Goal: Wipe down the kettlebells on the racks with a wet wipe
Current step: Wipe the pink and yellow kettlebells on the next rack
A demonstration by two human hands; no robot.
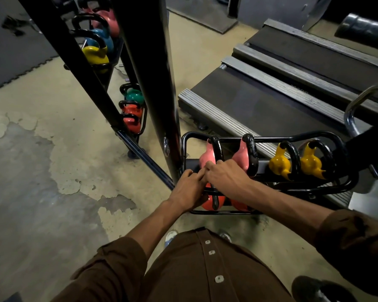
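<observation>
A low black rack (347, 182) holds two pink kettlebells (207, 155) (241, 154) and two yellow kettlebells (279, 165) (310, 163) on its upper tier. Red kettlebells (208, 204) sit on the tier below. My right hand (226, 177) reaches over the front rail, its fingers curled at the foot of the left pink kettlebell's black handle (216, 149). My left hand (189, 188) lies beside it at the rack's left end, and its fingertips touch the right hand's fingers. No wet wipe shows; anything between the hands is hidden.
A thick black upright post (153, 73) stands just left of the rack. Behind it a second rack (143, 125) carries pink, blue, yellow, green and red kettlebells. Treadmill decks (271, 101) lie right behind the low rack. Worn concrete floor (42, 160) spreads to the left.
</observation>
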